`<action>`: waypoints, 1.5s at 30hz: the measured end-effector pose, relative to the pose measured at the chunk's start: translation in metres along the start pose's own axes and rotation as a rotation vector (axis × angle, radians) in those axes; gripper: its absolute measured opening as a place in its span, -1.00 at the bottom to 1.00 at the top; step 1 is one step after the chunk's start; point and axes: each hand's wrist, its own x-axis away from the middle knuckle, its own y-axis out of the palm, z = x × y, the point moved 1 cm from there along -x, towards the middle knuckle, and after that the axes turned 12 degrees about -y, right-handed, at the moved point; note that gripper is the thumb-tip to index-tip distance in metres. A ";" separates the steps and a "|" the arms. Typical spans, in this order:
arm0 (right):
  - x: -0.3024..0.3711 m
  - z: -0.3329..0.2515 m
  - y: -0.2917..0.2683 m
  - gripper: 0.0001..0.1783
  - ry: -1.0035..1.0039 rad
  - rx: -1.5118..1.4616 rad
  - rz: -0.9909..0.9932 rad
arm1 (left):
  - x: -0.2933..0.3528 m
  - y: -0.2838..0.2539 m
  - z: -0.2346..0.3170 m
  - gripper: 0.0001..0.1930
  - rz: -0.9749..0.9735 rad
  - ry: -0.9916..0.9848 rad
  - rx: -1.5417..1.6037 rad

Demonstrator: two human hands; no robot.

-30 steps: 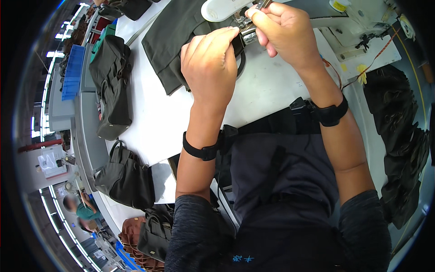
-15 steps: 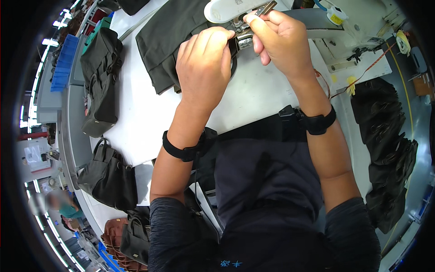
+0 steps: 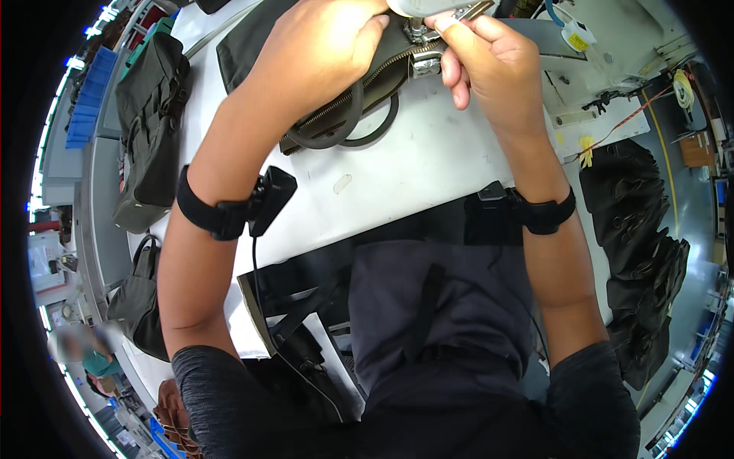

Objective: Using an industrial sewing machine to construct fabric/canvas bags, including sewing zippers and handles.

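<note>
A dark olive handbag lies on the white worktable under the needle end of a white sewing machine. Its toothed zipper runs up toward the metal presser foot, and two looped handles hang on the near side. My left hand is closed on the bag left of the foot, its fingertips partly hidden at the top edge. Right of the foot, my right hand pinches a slim silver metal tool between thumb and forefinger, the other fingers curled loosely. The tool's exact kind is unclear.
Finished-looking dark bags and a smaller handled bag stand along the left. Dark bag pieces hang in a row at the right. A blue bin sits far left. A white bottle with blue tube is near the machine.
My left hand has shifted up and left along the bag, uncovering the zipper and handles. My right hand stays beside the presser foot with the metal tool. The view has shifted slightly.
</note>
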 end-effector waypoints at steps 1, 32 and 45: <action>-0.001 0.000 0.000 -0.74 0.002 -0.019 -0.012 | -0.005 -0.002 -0.005 -0.51 -0.055 0.106 -0.066; 0.001 0.007 -0.004 -0.79 -0.212 0.077 -0.067 | 0.010 0.005 -0.001 -0.67 -0.533 -0.684 1.002; -0.001 -0.013 -0.019 -0.76 -0.046 0.195 -0.124 | -0.017 -0.006 0.026 -0.41 -0.225 -0.217 1.411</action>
